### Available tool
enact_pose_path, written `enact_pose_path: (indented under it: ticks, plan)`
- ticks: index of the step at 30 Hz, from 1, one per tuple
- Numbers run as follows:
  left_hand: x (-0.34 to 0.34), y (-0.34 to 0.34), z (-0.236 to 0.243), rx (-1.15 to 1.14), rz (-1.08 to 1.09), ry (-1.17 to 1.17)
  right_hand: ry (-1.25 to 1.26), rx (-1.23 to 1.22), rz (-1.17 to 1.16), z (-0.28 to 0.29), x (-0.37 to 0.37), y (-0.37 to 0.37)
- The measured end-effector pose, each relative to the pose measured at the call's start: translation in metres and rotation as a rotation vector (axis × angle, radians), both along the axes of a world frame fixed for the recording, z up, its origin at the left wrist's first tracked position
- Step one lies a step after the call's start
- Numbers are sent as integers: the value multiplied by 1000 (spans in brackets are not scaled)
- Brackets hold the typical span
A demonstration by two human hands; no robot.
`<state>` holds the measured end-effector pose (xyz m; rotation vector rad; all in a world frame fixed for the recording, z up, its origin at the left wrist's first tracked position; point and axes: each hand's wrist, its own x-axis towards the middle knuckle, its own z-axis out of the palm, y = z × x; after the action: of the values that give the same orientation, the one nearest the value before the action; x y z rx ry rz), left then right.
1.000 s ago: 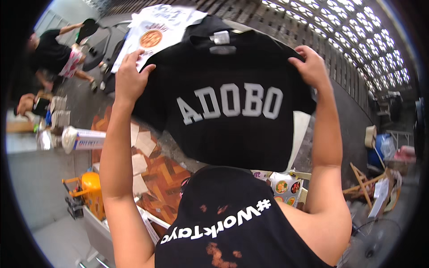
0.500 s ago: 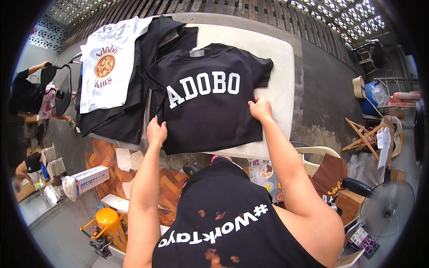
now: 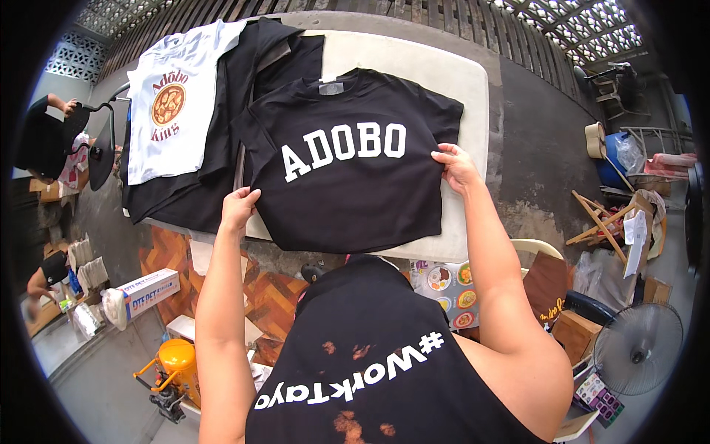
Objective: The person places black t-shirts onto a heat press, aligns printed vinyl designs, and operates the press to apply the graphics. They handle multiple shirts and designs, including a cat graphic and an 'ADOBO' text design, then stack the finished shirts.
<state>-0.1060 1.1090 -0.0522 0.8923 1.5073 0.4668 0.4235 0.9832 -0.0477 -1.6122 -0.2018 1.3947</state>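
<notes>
A black T-shirt with large white block lettering across the chest lies spread on a white table, its neckline facing away from me. My left hand pinches its left side edge below the sleeve. On the opposite side, my right hand has thumb and fingers closed on the side edge just under the right sleeve. The cloth is stretched between both hands, and its hem hangs at the table's near edge. Left of it lies a white T-shirt with a round food print, on top of black garments.
Another person is at the far left. An orange tank-like machine and a long white-and-blue box stand at lower left. To the right are a standing fan, a chair with brown cloth, and a wooden folding frame.
Both hands have moved apart and slightly away from me, the left going left and the right going right. The black T-shirt now spreads wider and flatter between them.
</notes>
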Motion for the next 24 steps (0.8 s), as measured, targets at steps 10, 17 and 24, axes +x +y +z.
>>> enact_pose_path:
  ticks: [10, 17, 24]
  plan:
    - [-7, -13, -13, 12, 108, -86, 71, 19, -15, 0, 2, 15]
    - [-2, -20, -14, 3, 198, -82, 122, 92, -67, 0, 2, 6]
    - [-7, -9, 0, 11, 243, -223, -139, 123, 100, 4, 21, -1]
